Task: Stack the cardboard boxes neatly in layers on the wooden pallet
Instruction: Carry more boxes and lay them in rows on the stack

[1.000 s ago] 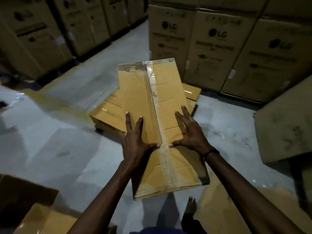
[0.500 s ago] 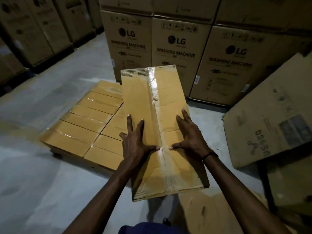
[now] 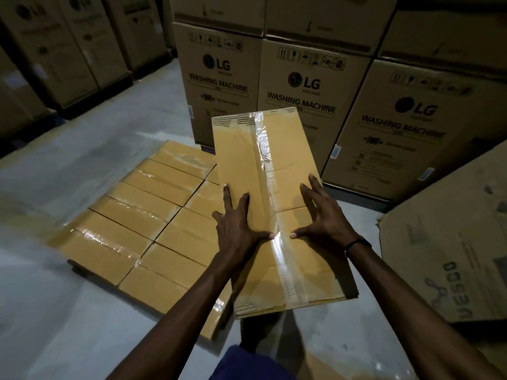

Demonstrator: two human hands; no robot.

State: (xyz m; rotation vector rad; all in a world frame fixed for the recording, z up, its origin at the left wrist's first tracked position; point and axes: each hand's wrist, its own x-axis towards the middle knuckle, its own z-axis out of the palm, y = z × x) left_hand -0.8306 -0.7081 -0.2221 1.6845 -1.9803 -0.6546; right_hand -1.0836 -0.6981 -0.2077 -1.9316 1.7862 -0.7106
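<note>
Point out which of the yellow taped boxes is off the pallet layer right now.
The long taped box carried in the air: left hand and right hand lie on its top. The other boxes lie flat in rows below.

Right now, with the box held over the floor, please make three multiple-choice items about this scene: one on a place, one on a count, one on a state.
1. Where does the layer of stacked boxes lie, seen from the carried box?
A. To its left and lower
B. To its right
C. On top of it

2. How many washing machine cartons show a full logo facing the camera behind the carried box?
A. One
B. Three
C. Six

3. How do the left hand and the right hand lie on the carried box?
A. Fingers spread flat on its top
B. Clenched as fists
C. Off the box

Answers: 1 A, since the layer sits on the floor at the left; 2 B, since three printed fronts stand in a row; 3 A, since the fingers lie straight and the thumbs nearly meet at the tape strip.
</note>
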